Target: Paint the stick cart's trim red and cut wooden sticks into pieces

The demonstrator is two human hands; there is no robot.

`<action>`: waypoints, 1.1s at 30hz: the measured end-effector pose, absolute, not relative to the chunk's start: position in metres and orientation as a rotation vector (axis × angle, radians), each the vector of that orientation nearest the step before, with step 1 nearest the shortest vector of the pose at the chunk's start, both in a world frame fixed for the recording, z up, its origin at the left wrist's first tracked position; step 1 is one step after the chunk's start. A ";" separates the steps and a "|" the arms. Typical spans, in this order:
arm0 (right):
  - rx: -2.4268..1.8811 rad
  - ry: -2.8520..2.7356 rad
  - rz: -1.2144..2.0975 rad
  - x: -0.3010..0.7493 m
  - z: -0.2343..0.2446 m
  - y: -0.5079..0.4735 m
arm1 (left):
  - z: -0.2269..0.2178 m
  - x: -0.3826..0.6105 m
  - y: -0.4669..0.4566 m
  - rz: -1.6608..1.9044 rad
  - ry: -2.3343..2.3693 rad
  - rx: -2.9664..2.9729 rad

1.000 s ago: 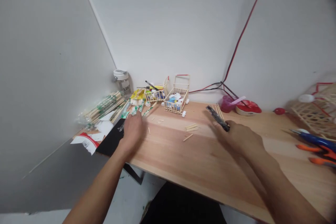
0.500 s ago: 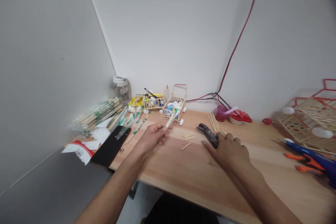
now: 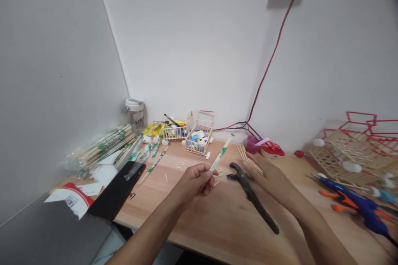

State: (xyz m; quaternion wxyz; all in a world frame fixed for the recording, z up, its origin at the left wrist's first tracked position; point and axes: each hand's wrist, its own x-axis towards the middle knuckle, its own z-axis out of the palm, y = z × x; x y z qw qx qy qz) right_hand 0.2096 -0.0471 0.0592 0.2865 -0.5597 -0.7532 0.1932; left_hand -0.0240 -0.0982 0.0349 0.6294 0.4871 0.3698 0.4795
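Note:
My left hand [image 3: 200, 180] grips a pair of chopsticks [image 3: 221, 155] in a green-and-white paper sleeve, which points up and away. Under and behind it lie several short cut stick pieces [image 3: 220, 172]. Beside a dark pair of cutting pliers [image 3: 255, 201] on the table is my right hand [image 3: 265, 174], its fingers stretched forward and partly blurred. Its fingertips are close to a few longer bare sticks [image 3: 243, 153]; whether they touch is unclear. The pliers lie with the head toward the back and the handle toward me.
Two small stick carts [image 3: 199, 136] with coloured bits stand at the back. On the left are bundled chopsticks [image 3: 108, 145], a black mat [image 3: 116, 192] and a jar [image 3: 136, 116]. To the right are a blue glue gun [image 3: 348, 192], orange-handled tools [image 3: 337, 201] and larger stick models [image 3: 357, 149].
My right hand has left the pliers and moved past them toward the longer sticks. The pliers now lie turned on the table. My left hand still holds the sleeved chopsticks; the view has shifted.

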 end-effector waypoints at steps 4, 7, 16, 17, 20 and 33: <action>-1.003 -1.505 1.210 0.184 0.072 -0.028 | 0.028 -0.014 -0.095 1.065 0.818 1.167; -0.826 -1.278 1.290 0.159 0.063 -0.023 | 0.020 -0.004 -0.094 1.068 0.790 1.205; -0.894 -1.447 1.177 0.122 0.027 -0.053 | 0.011 0.004 -0.086 1.172 0.802 1.133; -0.909 -1.508 1.156 0.123 0.027 -0.053 | 0.012 0.002 -0.086 1.169 0.800 1.139; -0.944 -1.640 1.145 0.133 0.028 -0.043 | 0.016 -0.005 -0.088 1.154 0.829 1.155; -0.911 -0.990 0.919 0.193 0.052 -0.014 | 0.020 -0.027 -0.114 0.939 1.120 1.306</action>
